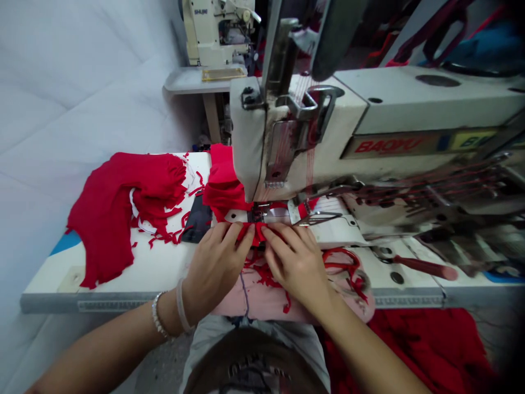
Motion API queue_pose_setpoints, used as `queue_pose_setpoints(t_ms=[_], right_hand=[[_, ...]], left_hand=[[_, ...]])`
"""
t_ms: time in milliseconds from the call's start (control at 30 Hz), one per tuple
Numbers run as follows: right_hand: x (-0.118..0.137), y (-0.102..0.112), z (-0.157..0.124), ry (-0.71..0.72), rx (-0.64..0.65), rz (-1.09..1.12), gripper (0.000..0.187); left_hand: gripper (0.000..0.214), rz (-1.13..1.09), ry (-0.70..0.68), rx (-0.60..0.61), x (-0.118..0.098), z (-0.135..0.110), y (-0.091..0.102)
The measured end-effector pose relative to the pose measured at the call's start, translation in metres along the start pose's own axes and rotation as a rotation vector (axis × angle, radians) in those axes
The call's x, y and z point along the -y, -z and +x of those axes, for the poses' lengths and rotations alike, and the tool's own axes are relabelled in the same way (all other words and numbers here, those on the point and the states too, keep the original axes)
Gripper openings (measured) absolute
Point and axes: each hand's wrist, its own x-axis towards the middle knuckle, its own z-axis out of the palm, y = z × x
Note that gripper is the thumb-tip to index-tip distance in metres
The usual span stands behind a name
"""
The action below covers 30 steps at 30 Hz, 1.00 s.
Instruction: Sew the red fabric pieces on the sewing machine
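Currently, the left hand [213,268] and right hand [293,268] rest with fingers extended on the red fabric [256,232], positioned at the presser foot [262,214] of the sewing machine [311,142]; any grip cannot be confirmed.

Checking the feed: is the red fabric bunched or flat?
Bunched: the red fabric gathers in folds under the left hand and right hand at the presser foot.

- A narrow red knit strip [256,236] is lying across the sewing machine's needle plate [274,214], creasing at its near edge.
- A red knit bunch [223,186] is heaping up beside the plate.
- A crumpled red knit panel [118,213] is lying on the white table [123,279], shedding ragged trimmed scraps.
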Motion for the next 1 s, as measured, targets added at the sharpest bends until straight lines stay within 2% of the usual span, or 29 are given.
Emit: queue_pose_setpoints(t_ms=[167,533,1000], right_hand=[[0.002,0.006,-0.001,0.057,0.066,-0.123,0.030],[0.004,0.008,0.000,0.103,0.076,-0.125,0.029],[0.001,0.000,0.007,0.048,0.082,-0.119,0.029]], left_hand=[[0.036,-0.036,-0.053,-0.089,-0.002,-0.001,-0.006],[0.039,-0.103,-0.067,-0.034,0.001,-0.002,-0.009],[0.038,-0.126,-0.019,-0.100,-0.001,0.001,-0.016]])
